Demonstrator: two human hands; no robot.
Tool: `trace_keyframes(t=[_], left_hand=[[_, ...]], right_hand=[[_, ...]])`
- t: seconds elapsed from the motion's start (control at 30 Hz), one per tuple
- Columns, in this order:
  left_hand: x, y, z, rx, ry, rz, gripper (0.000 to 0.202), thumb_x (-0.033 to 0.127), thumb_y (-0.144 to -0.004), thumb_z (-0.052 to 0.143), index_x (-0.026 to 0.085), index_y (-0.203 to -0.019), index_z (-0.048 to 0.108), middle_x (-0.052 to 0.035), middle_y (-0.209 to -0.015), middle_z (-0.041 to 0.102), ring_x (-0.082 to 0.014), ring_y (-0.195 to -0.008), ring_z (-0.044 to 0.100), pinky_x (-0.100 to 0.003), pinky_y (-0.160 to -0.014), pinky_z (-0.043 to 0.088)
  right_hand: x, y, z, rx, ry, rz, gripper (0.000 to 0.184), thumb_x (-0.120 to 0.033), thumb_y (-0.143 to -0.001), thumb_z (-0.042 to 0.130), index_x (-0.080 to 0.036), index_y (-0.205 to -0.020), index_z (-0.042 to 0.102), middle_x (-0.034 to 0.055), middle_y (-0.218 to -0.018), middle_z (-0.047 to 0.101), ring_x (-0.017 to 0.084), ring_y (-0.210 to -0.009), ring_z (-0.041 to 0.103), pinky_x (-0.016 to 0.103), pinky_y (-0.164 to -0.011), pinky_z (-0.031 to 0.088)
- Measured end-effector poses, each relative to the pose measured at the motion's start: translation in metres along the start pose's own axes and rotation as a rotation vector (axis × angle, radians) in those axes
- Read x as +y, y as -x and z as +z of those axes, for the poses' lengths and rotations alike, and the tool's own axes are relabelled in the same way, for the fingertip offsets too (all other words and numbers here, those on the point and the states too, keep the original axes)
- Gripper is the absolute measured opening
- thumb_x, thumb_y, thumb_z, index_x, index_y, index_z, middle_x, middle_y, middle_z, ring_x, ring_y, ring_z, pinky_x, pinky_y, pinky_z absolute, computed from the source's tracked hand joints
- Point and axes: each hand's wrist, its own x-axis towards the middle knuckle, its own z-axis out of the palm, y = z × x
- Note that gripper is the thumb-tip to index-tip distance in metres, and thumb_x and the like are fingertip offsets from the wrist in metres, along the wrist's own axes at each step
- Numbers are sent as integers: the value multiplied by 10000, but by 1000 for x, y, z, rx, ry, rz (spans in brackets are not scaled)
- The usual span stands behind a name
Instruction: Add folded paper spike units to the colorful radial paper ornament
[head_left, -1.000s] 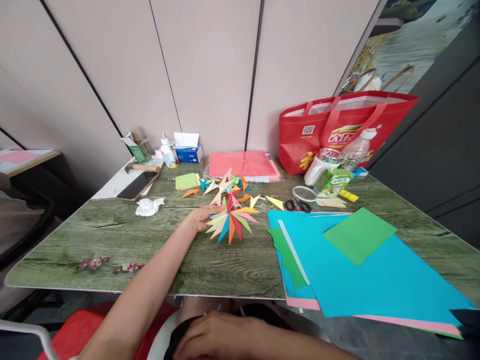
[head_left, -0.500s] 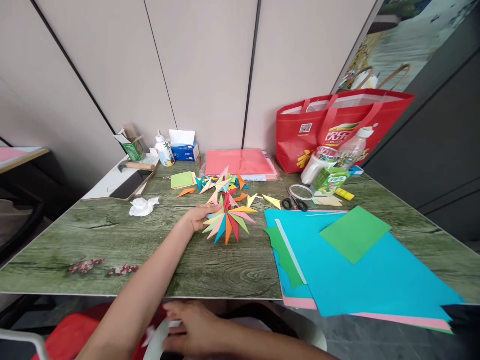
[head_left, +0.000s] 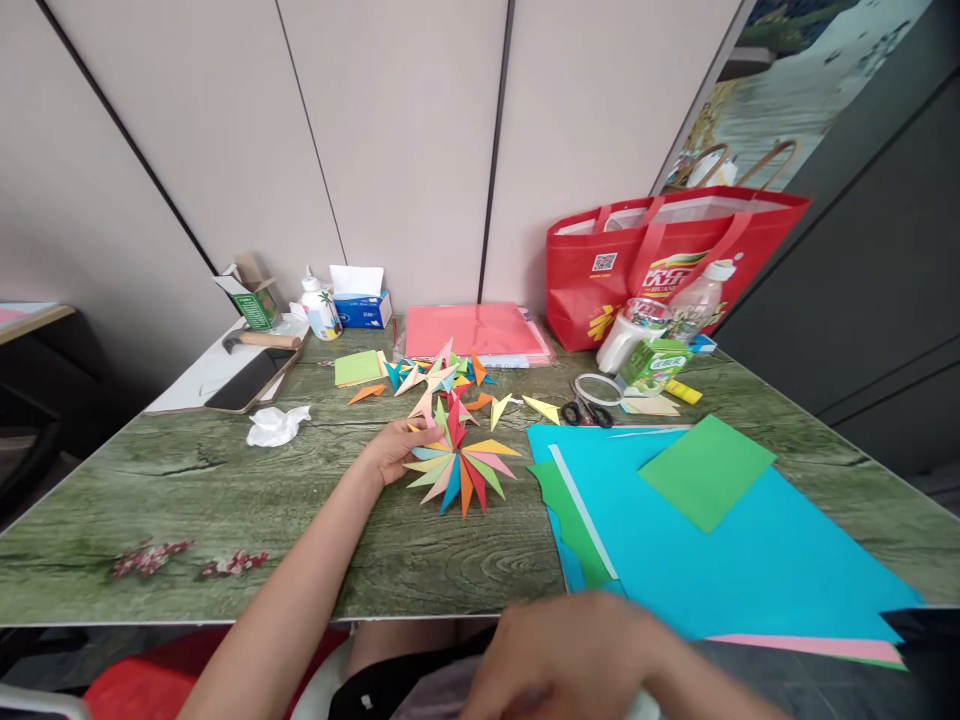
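My left hand (head_left: 399, 450) is closed on the upper left edge of a many-pointed folded-paper star (head_left: 459, 478) in red, orange, blue, green, pink and yellow. The star is held over the wooden-patterned table. Just behind it lie several loose folded paper pieces (head_left: 442, 377) in mixed colours, heaped together, with a yellow piece (head_left: 541, 409) off to the right. Low in the view, in front of the table's edge, is my right hand (head_left: 570, 650). Motion smears it, and its fingers are mostly hidden.
Large blue sheets (head_left: 720, 550) with a green square (head_left: 709, 470) on top cover the right side. Scissors (head_left: 587, 412), tape (head_left: 598, 389), a green box (head_left: 656, 366) and a red bag (head_left: 667, 260) stand behind. A crumpled tissue (head_left: 277, 426), phone (head_left: 251, 378) and hammer (head_left: 262, 341) lie left.
My right hand has moved right and up from over my lap towards the table's front edge. My left hand still holds the star, which now faces upward more. The view has shifted slightly.
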Motion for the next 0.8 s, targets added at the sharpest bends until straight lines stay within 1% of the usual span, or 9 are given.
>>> trace_keyframes(t=[0.03,0.1,0.13,0.17,0.23,0.37,0.47,0.57,0.8], left_hand=[[0,2,1,-3,-5,7,180,160,-565,767,122,-626,602,-36,-543,656,-124,-438,590,-216,-447,471],[0,5,4,-13,-18,18,196,185,-563,770,123,-632,598,-31,-541,651,-120,-435,585,-209,-440,459],[-1,6,5,-18,-24,20,205,196,-560,773,122,-634,596,-31,-544,649,-118,-437,583,-206,-437,454],[-1,7,6,-23,-31,22,215,209,-558,775,121,-639,596,-32,-551,649,-117,-442,583,-202,-435,448],[-2,8,9,-29,-43,24,234,235,-556,776,118,-658,600,-35,-569,649,-115,-455,583,-195,-432,439],[-2,10,10,-74,-110,35,266,267,-578,761,129,-759,624,-36,-636,657,-114,-498,590,-202,-465,447],[-2,10,9,-83,-181,55,272,237,-551,775,139,-761,634,-13,-622,645,-104,-504,580,-188,-463,426],[-3,8,9,-54,-230,82,214,192,-509,790,125,-606,612,9,-537,612,-81,-471,543,-171,-450,394],[-5,2,13,83,-271,31,256,145,-411,812,124,-473,565,7,-449,591,-80,-415,499,-183,-421,348]], right_hand=[[-4,2,-28,101,-118,-29,254,-456,-724,577,-229,-732,690,-46,-594,664,98,-520,623,175,-512,465],[-1,-4,-75,498,-290,47,321,-434,-809,471,-187,-765,671,-17,-577,649,107,-516,610,203,-510,465],[6,-13,-91,692,-308,107,278,-407,-788,513,-172,-772,661,1,-622,661,119,-557,615,220,-534,472],[16,-23,-101,800,-304,154,232,-377,-726,592,-162,-786,655,20,-691,678,137,-614,626,240,-570,483],[41,-46,-107,776,-311,254,258,-343,-646,665,-145,-812,655,47,-763,691,176,-705,638,291,-650,496],[77,-75,-89,501,-544,253,270,-363,-648,653,-141,-802,659,37,-742,695,182,-705,647,300,-656,503],[83,-81,-79,497,-604,231,254,-344,-609,683,-132,-745,651,23,-690,683,160,-641,636,272,-621,494],[81,-83,-76,505,-650,223,257,-335,-596,693,-132,-744,640,16,-674,671,149,-627,630,269,-626,494],[84,-86,-72,568,-650,214,304,-297,-581,712,-138,-804,581,14,-699,649,144,-631,626,285,-642,508]])
